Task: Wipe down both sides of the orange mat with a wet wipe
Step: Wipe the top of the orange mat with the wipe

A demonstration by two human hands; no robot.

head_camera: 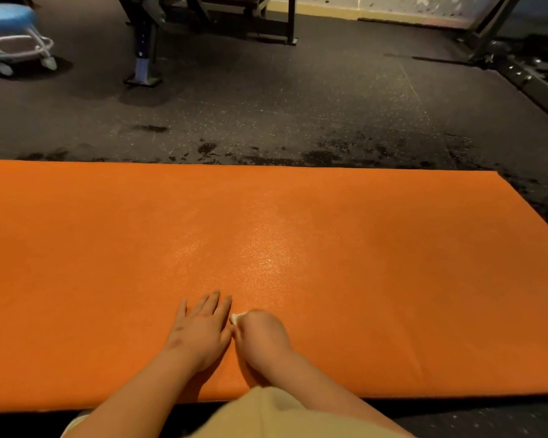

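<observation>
Orange mat (298, 232) is lying flat on the floor (266, 105). Right grip (263, 330) is curling round the wet wipe (235, 317) by its near edge, left grip (200, 330) pressing down flat, spread open. Guessing top side's underway, underside not yet done.

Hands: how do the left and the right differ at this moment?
The left hand lies flat, fingers straight and spread; the right hand is curled into a fist. The left hand holds nothing; the right hand grips the wipe, of which only a white corner shows. Both rest side by side on the mat, close to its near edge.
</observation>
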